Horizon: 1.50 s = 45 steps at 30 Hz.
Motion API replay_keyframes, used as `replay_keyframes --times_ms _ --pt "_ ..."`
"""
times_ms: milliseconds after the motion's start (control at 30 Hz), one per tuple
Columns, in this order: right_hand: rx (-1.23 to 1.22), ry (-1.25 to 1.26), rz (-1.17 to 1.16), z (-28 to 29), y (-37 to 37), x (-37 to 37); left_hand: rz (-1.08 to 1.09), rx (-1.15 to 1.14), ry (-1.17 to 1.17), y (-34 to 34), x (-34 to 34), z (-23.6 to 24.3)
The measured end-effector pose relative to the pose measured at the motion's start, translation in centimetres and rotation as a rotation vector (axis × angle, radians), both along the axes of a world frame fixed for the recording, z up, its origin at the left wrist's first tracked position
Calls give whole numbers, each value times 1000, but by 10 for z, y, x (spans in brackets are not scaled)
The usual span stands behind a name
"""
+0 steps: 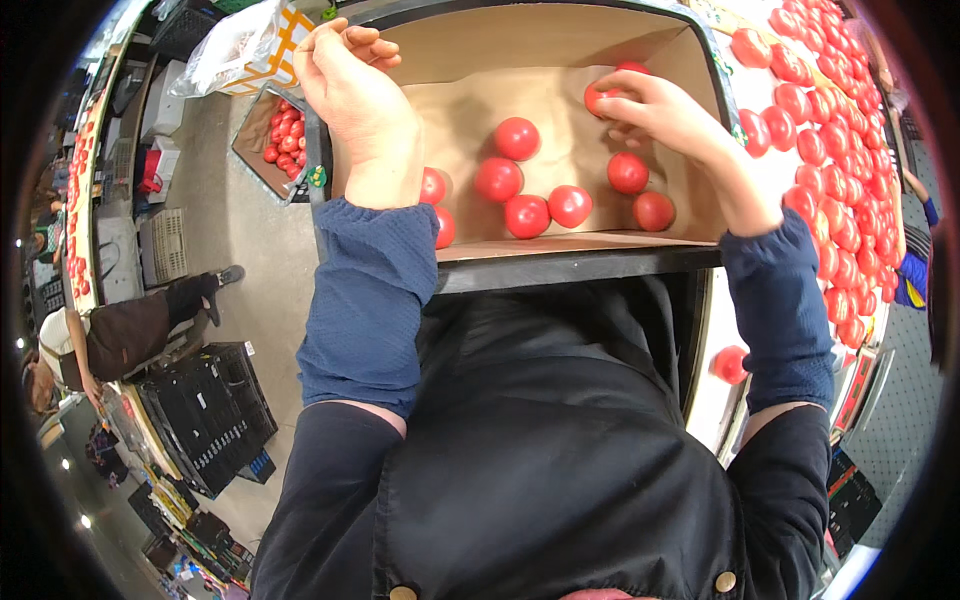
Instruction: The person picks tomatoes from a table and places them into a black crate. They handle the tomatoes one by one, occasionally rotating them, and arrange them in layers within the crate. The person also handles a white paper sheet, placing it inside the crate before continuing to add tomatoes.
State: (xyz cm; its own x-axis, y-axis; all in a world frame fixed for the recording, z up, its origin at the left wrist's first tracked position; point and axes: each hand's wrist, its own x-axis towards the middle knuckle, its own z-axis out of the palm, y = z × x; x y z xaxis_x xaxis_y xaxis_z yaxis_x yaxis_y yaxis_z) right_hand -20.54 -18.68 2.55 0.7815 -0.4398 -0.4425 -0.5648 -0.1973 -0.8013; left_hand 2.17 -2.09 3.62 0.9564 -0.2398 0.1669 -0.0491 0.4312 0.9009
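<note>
Fingers (625, 100) grip tomato (598, 97) inside cardboard box (560, 35).

Loose tomatoes (527, 215) are spread in cardboard box (560, 40); display shelf (770, 175) of tomatoes is set right, second box (250, 135) left, crates (205, 410) lower left.

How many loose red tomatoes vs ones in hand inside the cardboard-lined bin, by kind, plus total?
Round red tomatoes lying loose on the brown cardboard liner (the first at): 8, two partly hidden by the left forearm
Round red tomatoes held by the right hand: 1
Left hand, on the bin edge: 0
Total: 9
</note>
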Motion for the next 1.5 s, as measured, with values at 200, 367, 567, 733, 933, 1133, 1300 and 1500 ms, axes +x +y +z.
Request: replay_keyframes --times_ms 200,367,567,733,933,1133,1300,1500 --pt "-684 47 310 -99 -34 69 -56 18 34 -1 -6 -4" --pt "-580 118 186 -139 -29 86 -84 39 56 1 -14 -3" --pt "-656 -138 -187 -215 -13 87 -76 21 61 -7 -16 -1" --pt "-649 276 -435 -196 -5 140 -82 24 61 -5 -15 -2" --pt "206 -151 -692 -258 -59 117 -114 40 89 -14 -20 2" --pt "-353 -174 -347 -134 -14 111 -86 49 32 -4 -16 1" --pt "-593 -448 -336 -90 -1 99 -52 73 -29 -3 -11 -11" --pt "-564 -516 -488 -51 -12 61 78 109 -201 -10 0 -24"
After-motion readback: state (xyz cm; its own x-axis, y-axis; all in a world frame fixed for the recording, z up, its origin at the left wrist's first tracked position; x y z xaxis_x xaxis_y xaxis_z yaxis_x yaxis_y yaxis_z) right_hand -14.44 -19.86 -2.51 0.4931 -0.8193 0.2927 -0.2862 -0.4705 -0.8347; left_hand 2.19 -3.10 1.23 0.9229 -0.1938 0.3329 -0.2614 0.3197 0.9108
